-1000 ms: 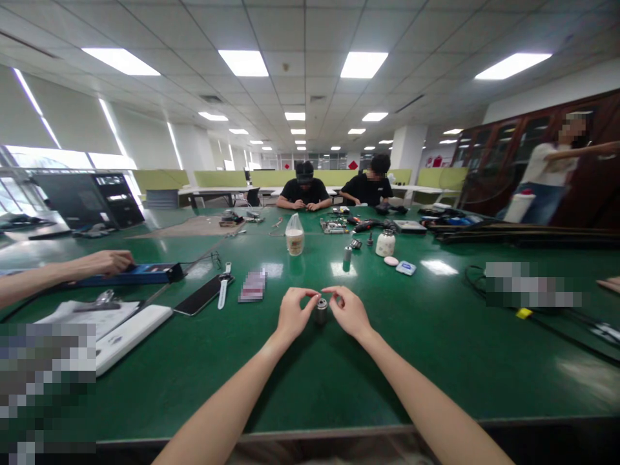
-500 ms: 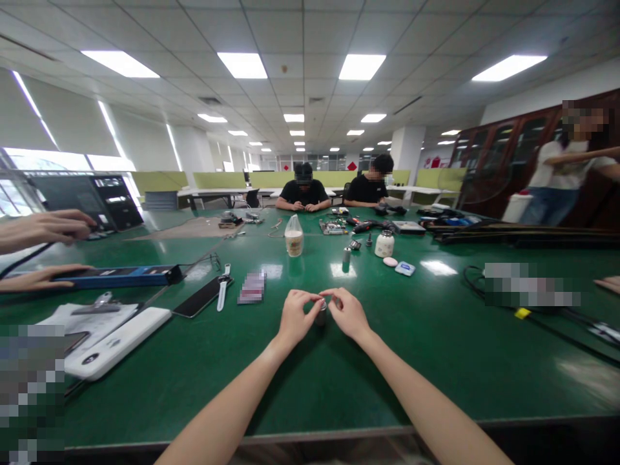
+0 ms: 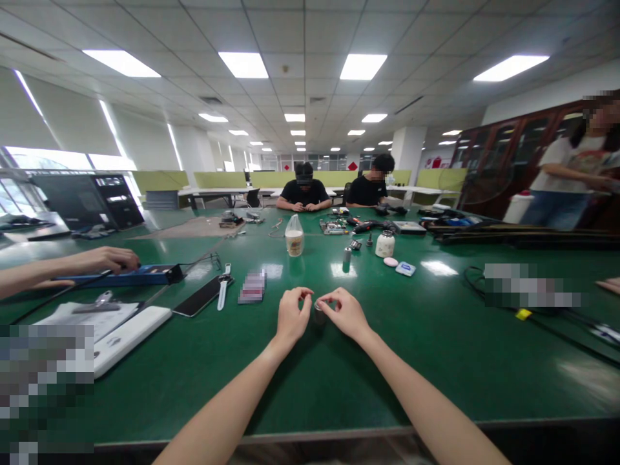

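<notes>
A small grey metal cylinder [image 3: 318, 314] stands on the green table [image 3: 339, 374] between my two hands. My left hand [image 3: 292, 316] sits just left of it with thumb and forefinger pinched together near its top. My right hand [image 3: 345, 313] is curled round its right side, fingertips on its upper rim. Both forearms reach in from the near edge. Whether the left fingers touch the cylinder is hard to tell.
Left of my hands lie a black phone [image 3: 199, 296], a watch [image 3: 225, 289], a white flat case [image 3: 126, 337] and a blue box [image 3: 126, 276] under another person's hand [image 3: 104, 259]. Farther back stand a plastic bottle [image 3: 294, 235], a white jar [image 3: 385, 244], tools and two seated people.
My fingers have shifted slightly round the cylinder, the left hand pinching closer. The neighbour's hand at the left has come back down onto the blue box. The person at the far right has moved right.
</notes>
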Demonstrator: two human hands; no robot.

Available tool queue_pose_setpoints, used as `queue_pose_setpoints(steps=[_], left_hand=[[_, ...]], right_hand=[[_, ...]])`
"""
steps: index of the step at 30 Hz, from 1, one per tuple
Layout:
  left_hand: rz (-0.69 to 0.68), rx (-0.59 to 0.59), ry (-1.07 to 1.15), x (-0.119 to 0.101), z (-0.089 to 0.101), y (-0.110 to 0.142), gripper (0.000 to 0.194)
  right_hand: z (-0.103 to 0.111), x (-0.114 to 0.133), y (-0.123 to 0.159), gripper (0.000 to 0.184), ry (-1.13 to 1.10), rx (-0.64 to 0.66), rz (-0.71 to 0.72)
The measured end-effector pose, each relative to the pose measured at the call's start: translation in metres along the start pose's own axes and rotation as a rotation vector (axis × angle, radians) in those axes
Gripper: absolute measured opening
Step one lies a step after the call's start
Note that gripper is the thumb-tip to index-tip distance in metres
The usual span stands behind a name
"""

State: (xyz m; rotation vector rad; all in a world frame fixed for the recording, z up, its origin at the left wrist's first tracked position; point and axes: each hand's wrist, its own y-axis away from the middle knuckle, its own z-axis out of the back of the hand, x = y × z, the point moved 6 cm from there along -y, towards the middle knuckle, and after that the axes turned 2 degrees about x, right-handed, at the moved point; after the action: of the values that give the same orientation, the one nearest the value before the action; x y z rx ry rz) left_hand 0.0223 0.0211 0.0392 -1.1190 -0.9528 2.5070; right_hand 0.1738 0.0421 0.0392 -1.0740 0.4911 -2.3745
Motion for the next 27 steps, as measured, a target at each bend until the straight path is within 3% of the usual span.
queue_pose_setpoints(steps=[11,16,21,27], left_hand=[[0.019,0.028,0.015,0.002,-0.004,0.001,0.016],[0.016,0.032,0.013,0.001,-0.004,0.001,0.016],[0.014,0.016,0.014,0.001,-0.002,0.001,0.017],[0.027,0.022,0.024,0.000,-0.003,0.001,0.017]], right_hand=[[-0.005,-0.001,-0.008,0.019,-0.012,0.060,-0.001],[0.001,0.000,-0.014,0.021,-0.060,-0.002,0.041],[0.016,-0.041,-0.024,0.029,-0.039,-0.166,-0.034],[0.014,-0.095,-0.019,0.030,0.171,-0.046,-0.169]])
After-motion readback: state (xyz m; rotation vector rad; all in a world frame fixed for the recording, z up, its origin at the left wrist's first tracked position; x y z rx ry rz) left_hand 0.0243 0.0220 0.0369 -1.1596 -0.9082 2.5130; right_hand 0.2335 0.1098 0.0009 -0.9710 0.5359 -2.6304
